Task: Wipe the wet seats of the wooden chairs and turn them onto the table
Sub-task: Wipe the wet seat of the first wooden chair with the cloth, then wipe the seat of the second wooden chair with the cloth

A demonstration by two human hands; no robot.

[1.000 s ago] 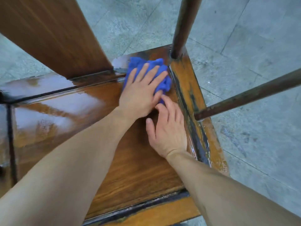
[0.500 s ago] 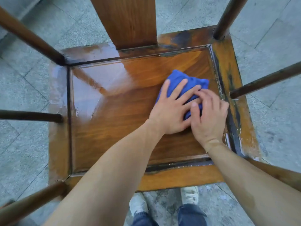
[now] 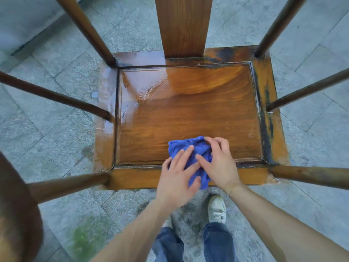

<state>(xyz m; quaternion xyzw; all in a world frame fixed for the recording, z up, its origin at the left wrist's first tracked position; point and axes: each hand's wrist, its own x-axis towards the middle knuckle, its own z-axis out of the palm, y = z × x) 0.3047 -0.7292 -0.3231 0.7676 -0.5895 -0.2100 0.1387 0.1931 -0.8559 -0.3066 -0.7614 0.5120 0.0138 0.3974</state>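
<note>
Wooden chair seat (image 3: 188, 114): rectangular glossy panel, orange-brown grain, set in a raised frame; dark stains along the right rail. Water sheen on the far-left corner and left rail, the rest looks drier. Flat back slat (image 3: 184, 25) rises from the far edge, round rungs (image 3: 56, 97) cross both sides. Blue cloth (image 3: 190, 154), crumpled terry, sits at the seat's near edge, hanging over the front rail. Left hand (image 3: 175, 178) presses it, fingers spread nearly flat. Right hand (image 3: 219, 163) seems to pinch the cloth, fingers curled; blur makes this uncertain. Grey stone floor (image 3: 56, 53) below.
</note>
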